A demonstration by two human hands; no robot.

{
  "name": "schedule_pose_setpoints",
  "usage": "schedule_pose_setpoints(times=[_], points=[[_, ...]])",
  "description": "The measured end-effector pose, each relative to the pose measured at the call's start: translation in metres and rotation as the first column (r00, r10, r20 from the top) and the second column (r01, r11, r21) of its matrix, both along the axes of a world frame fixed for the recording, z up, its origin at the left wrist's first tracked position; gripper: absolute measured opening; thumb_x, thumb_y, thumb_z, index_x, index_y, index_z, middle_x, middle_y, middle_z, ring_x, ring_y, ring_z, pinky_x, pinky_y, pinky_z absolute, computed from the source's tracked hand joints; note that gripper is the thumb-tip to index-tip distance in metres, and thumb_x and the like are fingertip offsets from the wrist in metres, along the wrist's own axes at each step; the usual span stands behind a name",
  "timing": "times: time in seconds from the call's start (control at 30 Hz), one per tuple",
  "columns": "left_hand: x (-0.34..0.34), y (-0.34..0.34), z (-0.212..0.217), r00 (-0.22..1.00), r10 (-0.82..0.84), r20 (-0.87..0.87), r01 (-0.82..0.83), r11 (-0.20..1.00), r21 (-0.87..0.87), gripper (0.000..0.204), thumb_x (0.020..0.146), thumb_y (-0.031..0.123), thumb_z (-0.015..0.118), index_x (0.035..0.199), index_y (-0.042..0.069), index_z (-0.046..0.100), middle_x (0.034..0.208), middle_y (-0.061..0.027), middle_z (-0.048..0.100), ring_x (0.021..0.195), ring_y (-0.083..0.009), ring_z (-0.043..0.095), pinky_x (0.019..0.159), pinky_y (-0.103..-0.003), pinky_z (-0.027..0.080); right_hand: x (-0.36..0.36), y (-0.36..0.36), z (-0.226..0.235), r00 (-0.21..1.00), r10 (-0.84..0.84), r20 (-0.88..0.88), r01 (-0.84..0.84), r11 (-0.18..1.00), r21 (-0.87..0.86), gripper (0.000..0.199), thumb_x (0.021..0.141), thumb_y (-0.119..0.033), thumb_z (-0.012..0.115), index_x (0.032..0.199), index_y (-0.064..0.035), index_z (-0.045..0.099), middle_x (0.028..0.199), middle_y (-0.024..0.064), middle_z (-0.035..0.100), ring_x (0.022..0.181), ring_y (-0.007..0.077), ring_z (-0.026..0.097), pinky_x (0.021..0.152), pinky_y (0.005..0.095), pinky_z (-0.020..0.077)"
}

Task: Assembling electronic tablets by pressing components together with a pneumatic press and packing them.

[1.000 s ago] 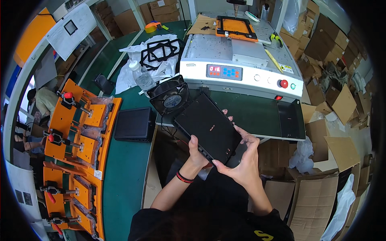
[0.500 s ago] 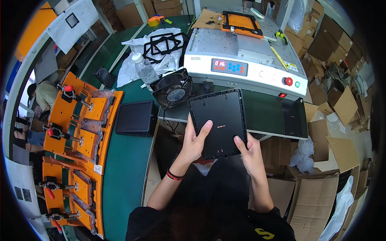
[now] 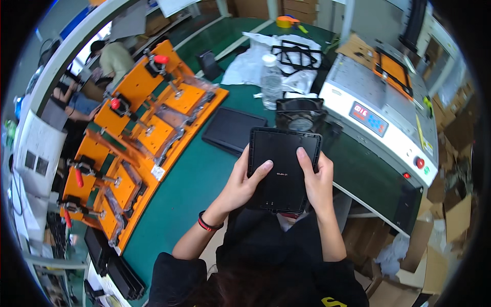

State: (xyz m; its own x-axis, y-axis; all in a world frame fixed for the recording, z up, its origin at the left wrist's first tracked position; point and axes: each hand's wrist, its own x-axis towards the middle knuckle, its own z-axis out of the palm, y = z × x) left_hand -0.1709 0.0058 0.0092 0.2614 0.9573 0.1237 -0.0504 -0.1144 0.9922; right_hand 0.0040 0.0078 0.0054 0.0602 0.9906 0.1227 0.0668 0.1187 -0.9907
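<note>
I hold a flat black rectangular plastic panel [image 3: 282,169] upright in front of me with both hands. My left hand [image 3: 241,185] grips its left edge, the thumb laid across the face. My right hand [image 3: 317,180] grips the right edge, its thumb also on the face. The panel hangs over the front edge of the green bench [image 3: 189,184]. A second black panel [image 3: 232,129] lies flat on the bench just beyond my left hand.
Orange clamp fixtures [image 3: 138,133] fill the bench to my left. A small black fan [image 3: 300,115], a water bottle [image 3: 271,82] and a white machine with a red button [image 3: 381,120] stand behind the panel. Cardboard boxes [image 3: 450,204] are piled at the right. Another person [image 3: 110,59] sits far left.
My view has swung left and moved closer. The panel, tilted a second ago, is now squared up in both hands with both thumbs on its face.
</note>
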Motion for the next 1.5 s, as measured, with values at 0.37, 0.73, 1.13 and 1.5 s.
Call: schedule_pose_setpoints(times=[0.37,0.73,1.13,1.5], points=[[-0.029,0.028,0.027,0.805,0.418,0.421,-0.403,0.906,-0.13,0.042,0.097,0.016,0.05,0.132,0.001,0.034,0.118,-0.0086,0.052,0.107,-0.0127,0.05,0.092,-0.028,0.043,-0.068,-0.016,-0.012,0.973,0.079,0.217,-0.151,0.929,0.339,0.042,0.09,-0.004,0.055,0.132,-0.0062,0.05,0.089,0.0132,0.064,0.06,0.0134,0.056,0.058,0.0268,0.0479],[-0.142,0.198,0.085,0.141,0.99,-0.01,-0.047,0.017,0.999,0.051,0.08,0.027,0.064,0.121,0.003,0.046,0.129,-0.024,0.042,0.126,-0.038,0.035,0.107,-0.053,0.021,-0.092,0.02,-0.006,0.996,-0.02,-0.088,0.059,0.882,0.467,0.035,0.094,-0.005,0.047,0.129,-0.0022,0.052,0.117,0.0103,0.062,0.057,0.0076,0.047,0.055,0.0199,0.0436],[-0.223,0.313,0.199,-0.18,0.983,-0.027,-0.04,0.02,0.999,0.009,0.081,0.013,0.053,0.083,0.006,0.058,0.073,-0.0182,0.063,0.07,-0.0371,0.064,0.059,-0.05,0.051,-0.071,-0.021,-0.041,0.983,0.042,0.18,-0.106,0.926,0.363,0.03,0.089,-0.002,0.051,0.118,0.0047,0.059,0.114,0.0154,0.064,0.055,0.0098,0.056,0.056,0.0221,0.0458],[-0.356,0.43,0.176,-0.098,0.386,-0.917,-0.418,0.82,0.391,0.066,0.091,0.059,0.035,0.119,0.005,0.06,0.126,-0.023,0.05,0.116,-0.0353,0.049,0.105,-0.047,0.028,-0.124,0.055,-0.039,0.935,0.321,-0.152,-0.325,0.946,-0.006,0.028,0.096,-0.011,0.047,0.119,-0.0011,0.06,0.075,0.0038,0.056,0.062,0.0059,0.048,0.057,0.0206,0.042]])
